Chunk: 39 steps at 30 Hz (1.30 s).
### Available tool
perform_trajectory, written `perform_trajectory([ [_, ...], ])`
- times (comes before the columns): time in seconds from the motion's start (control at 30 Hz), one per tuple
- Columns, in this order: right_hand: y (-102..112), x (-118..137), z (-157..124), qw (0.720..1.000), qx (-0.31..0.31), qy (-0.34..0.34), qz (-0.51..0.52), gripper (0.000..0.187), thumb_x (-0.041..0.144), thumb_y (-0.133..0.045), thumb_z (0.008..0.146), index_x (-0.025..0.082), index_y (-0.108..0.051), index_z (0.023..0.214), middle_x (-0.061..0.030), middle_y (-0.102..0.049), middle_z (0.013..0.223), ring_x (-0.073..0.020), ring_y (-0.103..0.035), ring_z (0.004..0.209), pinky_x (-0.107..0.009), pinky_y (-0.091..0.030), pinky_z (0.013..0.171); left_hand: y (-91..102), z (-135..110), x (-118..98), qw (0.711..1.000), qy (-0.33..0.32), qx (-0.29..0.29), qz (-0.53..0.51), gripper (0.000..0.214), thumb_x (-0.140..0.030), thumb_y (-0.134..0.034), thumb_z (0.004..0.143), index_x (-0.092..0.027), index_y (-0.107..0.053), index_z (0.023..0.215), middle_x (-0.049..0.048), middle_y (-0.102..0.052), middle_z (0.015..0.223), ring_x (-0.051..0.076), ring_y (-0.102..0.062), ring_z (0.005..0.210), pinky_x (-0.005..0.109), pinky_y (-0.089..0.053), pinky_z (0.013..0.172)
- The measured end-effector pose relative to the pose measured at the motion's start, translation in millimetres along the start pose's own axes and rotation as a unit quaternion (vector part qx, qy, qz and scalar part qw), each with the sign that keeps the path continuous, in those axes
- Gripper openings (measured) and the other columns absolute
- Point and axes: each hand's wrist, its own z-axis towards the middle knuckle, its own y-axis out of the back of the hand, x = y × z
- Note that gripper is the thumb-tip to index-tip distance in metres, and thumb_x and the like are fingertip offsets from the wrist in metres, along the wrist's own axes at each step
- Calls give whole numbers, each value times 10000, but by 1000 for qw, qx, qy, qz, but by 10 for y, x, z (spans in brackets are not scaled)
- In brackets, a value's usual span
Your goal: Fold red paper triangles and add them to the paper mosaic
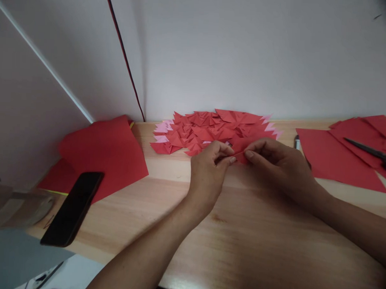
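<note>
Between my two hands is a small piece of red paper [240,157], raised a little over the wooden table. My left hand [211,164] pinches its left edge with thumb and fingertips. On the other side my right hand [277,165] grips it between thumb and forefinger, the other fingers curled in. Part of the paper is hidden behind the fingers, so its full shape cannot be made out. Just beyond lies a pile of folded red paper pieces [209,130], with pink folded pieces [163,127] showing at both ends.
Large red sheets [112,158] lie at the left, a black phone [73,209] resting on their edge. At the right, black scissors [372,151] lie on cut red paper [336,159], beside a white-tipped pen-like object [297,142]. A pale wall [248,53] stands behind the table [233,248].
</note>
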Motion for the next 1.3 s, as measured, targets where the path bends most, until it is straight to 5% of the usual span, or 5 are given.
perform_trajectory([
  [0.6, 19, 45, -2, 999, 14, -40, -31, 252, 421, -602, 887, 207, -615, 753, 0, -620, 694, -154, -525, 674, -280, -401, 635, -9, 18, 32, 998, 24, 14, -62, 85, -91, -642, 783, -160, -609, 744, -14, -645, 699, 114, -659, 681, 248, -539, 691],
  [1.3, 13, 36, 34, 995, 33, 7, -96, 349, 384, -508, 938, 228, -526, 626, 31, -550, 605, -141, -486, 577, -279, -370, 569, -33, -38, 7, 996, 11, -27, -81, 91, -122, -660, 773, -162, -582, 798, -14, -644, 729, 101, -636, 670, 232, -520, 686],
])
